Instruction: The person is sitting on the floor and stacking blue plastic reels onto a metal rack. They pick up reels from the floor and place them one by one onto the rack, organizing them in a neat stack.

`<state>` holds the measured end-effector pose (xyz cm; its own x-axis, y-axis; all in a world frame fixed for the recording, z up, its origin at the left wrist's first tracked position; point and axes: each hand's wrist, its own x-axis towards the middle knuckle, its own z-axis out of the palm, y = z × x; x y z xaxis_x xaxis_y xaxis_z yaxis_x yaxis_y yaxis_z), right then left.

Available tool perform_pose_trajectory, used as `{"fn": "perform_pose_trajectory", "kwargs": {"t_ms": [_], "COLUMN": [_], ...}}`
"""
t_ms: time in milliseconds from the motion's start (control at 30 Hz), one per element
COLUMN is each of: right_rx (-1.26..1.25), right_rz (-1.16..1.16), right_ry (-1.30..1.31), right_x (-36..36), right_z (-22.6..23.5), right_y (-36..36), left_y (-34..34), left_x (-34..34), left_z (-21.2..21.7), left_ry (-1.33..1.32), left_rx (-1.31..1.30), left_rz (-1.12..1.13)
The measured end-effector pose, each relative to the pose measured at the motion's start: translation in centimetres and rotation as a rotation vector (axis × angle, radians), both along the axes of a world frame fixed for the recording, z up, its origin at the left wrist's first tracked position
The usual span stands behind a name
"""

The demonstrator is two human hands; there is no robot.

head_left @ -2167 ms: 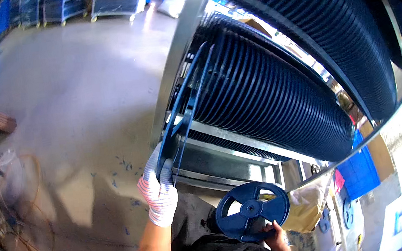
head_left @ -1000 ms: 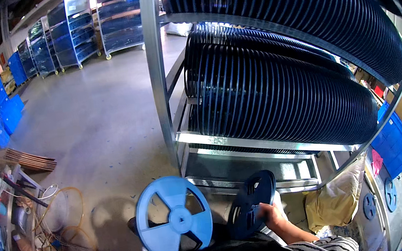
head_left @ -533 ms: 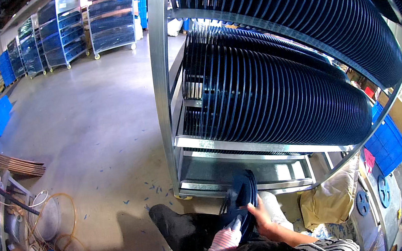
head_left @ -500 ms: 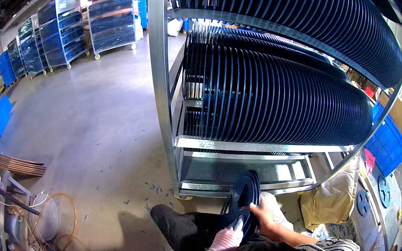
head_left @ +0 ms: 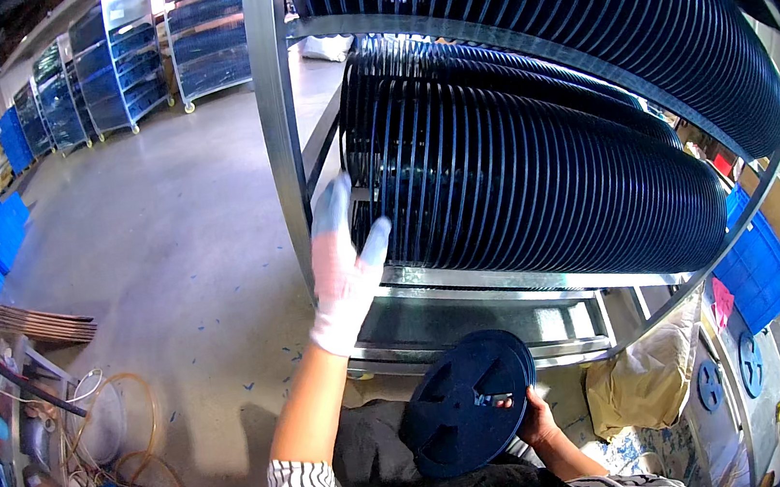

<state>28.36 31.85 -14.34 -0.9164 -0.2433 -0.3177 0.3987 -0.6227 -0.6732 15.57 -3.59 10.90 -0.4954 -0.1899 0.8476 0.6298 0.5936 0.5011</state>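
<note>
My left hand (head_left: 343, 259), in a white glove, reaches up to the left end of a long row of dark discs (head_left: 538, 177) standing on edge in a metal rack. Its fingers are stretched and the thumb is apart, at the rim of the end discs; whether it touches them I cannot tell. Above my lap, my right hand (head_left: 536, 418) grips the right rim of a dark blue plastic reel (head_left: 458, 440) with cut-out slots. At least two round plates show at the reel's edge. Through its centre opening a bit of skin-coloured finger shows.
The rack's metal upright (head_left: 280, 140) stands just left of my left arm. An upper shelf (head_left: 531, 46) carries more discs. Tubing (head_left: 143, 410) lies at lower left. A tan sack (head_left: 637, 393) and a blue crate (head_left: 759, 271) sit at right; wrapped racks (head_left: 129, 61) stand far left.
My left hand has left the reel and risen to the end of the disc row. The reel has turned its flat face toward me, held by my right hand alone.
</note>
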Motion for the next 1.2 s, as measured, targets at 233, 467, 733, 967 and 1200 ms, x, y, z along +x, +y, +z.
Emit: {"fn": "perform_pose_trajectory", "kwargs": {"t_ms": [233,467,733,967,1200], "right_rx": [-0.054,-0.057,-0.064,-0.017,-0.045], "right_rz": [-0.022,-0.007,0.016,0.005,0.000], "right_ry": [-0.056,0.021,0.032,-0.020,-0.062], "right_x": [0.8,0.9,1.0,0.9,1.0], "right_z": [-1.8,-4.1,-2.9,-2.8,-1.2], "right_y": [1.8,3.5,3.0,3.3,2.4], "left_y": [-0.1,-0.1,0.2,1.4,2.6], "left_x": [-8.9,-9.9,-10.2,-10.0,-1.1], "left_z": [2.1,3.1,2.6,0.3,0.6], "left_ry": [-0.473,-0.630,-0.478,-0.307,-0.090], "left_rx": [0.116,0.533,0.414,0.271,0.146], "left_rz": [-0.214,-0.640,-0.541,-0.320,-0.124]}}
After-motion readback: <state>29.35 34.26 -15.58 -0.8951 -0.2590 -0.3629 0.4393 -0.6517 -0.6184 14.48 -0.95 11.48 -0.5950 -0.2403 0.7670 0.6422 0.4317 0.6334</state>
